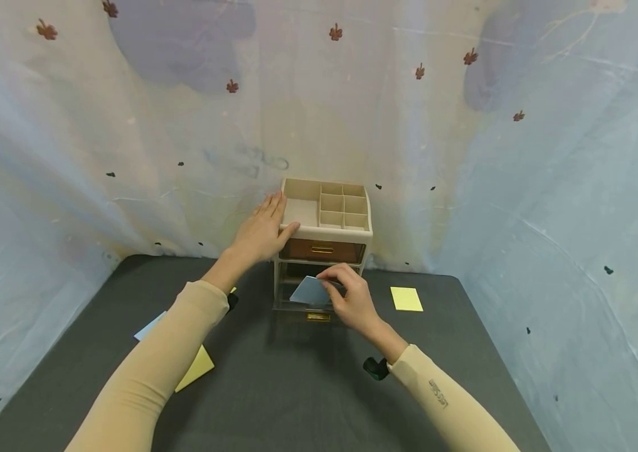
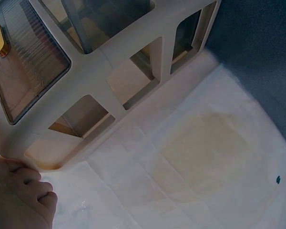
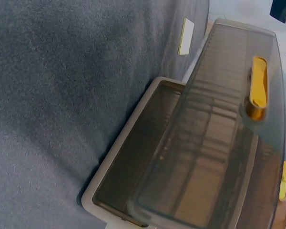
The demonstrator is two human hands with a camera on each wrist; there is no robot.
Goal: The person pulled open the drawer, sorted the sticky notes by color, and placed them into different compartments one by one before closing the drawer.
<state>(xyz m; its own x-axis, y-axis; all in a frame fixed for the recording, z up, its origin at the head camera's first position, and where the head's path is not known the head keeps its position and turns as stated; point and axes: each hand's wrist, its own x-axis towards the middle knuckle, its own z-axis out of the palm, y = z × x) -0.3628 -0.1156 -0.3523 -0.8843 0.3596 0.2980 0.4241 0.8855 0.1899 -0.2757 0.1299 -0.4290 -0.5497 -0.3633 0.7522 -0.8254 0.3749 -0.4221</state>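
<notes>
A cream desktop drawer organizer with a divided top tray stands at the back of the table. My left hand rests against its upper left side, with the thumb by the top front edge. In the left wrist view, that hand touches the organizer's corner. A lower see-through drawer with a gold handle is pulled out. Above this drawer, my right hand pinches a blue sticky note between thumb and fingers. The note's lower edge overlaps the drawer; whether it touches the inside is unclear.
A yellow sticky note lies right of the organizer. Left on the dark tabletop are another yellow note and a blue note, both partly behind the left sleeve. A patterned curtain hangs close behind the organizer.
</notes>
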